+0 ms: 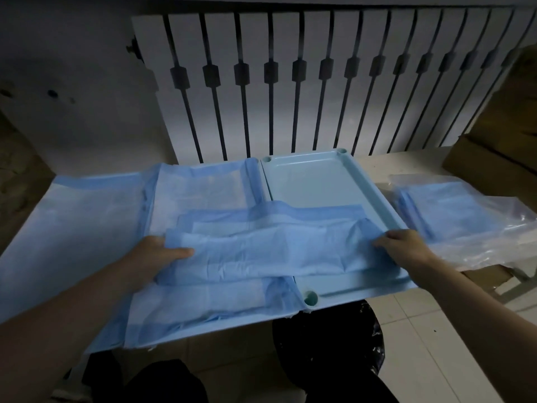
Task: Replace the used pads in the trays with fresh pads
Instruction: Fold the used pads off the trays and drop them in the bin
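left hand (157,251) and right hand (404,245) on bare forearms (87,301), with dark trousers (162,382) below.

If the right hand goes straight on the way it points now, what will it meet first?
The pad in its grip; past it, probably the bare right tray, though depth is unclear.

Left hand (157,251), right hand (404,245), fingers (383,242) curled.
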A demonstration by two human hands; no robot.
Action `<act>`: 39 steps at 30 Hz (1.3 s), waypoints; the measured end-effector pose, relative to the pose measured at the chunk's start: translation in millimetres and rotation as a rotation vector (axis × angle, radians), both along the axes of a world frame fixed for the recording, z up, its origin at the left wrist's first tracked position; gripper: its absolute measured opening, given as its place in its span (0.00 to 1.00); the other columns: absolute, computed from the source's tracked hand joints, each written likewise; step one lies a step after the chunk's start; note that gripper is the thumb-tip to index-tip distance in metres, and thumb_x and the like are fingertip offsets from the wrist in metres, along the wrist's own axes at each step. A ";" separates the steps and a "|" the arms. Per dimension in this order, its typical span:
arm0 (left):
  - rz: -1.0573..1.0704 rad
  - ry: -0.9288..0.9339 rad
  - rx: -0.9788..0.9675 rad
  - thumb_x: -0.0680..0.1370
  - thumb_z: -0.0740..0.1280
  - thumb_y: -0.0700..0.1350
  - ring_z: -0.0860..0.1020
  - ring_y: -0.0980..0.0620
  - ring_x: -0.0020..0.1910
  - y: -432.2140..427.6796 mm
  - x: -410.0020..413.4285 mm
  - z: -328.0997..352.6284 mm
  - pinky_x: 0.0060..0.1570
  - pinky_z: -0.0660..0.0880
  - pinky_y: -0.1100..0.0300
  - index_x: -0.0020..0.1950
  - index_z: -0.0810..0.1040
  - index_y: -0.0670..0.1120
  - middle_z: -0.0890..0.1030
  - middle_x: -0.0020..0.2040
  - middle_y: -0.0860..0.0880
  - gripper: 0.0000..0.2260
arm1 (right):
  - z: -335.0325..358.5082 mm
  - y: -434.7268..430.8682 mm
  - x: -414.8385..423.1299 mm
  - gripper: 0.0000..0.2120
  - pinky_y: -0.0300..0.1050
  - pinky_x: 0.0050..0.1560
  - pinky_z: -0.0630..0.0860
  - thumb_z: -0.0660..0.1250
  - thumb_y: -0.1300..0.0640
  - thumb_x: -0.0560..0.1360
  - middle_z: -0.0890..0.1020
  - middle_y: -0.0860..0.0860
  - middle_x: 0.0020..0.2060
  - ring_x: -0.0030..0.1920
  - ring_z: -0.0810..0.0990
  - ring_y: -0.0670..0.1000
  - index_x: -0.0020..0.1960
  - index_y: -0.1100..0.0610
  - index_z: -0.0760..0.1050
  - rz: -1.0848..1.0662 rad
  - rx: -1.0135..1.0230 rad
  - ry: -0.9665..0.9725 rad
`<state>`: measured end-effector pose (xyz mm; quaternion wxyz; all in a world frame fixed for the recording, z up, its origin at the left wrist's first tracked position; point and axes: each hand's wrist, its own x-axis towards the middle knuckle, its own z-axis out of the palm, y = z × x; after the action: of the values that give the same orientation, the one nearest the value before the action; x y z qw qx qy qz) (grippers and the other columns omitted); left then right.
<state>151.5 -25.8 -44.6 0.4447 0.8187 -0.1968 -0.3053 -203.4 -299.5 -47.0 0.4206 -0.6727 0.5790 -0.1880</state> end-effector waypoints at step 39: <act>-0.089 -0.886 0.642 0.81 0.54 0.38 0.78 0.35 0.55 -50.2 -15.2 -20.6 0.52 0.74 0.45 0.64 0.64 0.38 0.79 0.55 0.36 0.12 | -34.5 -10.3 40.1 0.04 0.50 0.37 0.68 0.53 0.59 0.81 0.81 0.64 0.41 0.42 0.81 0.65 0.53 0.59 0.64 0.027 -0.584 0.656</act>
<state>136.3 -76.0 -65.2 0.0341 0.9543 -0.2968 0.0053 -163.3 -309.7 -81.5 0.0089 -0.7949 0.5957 -0.1148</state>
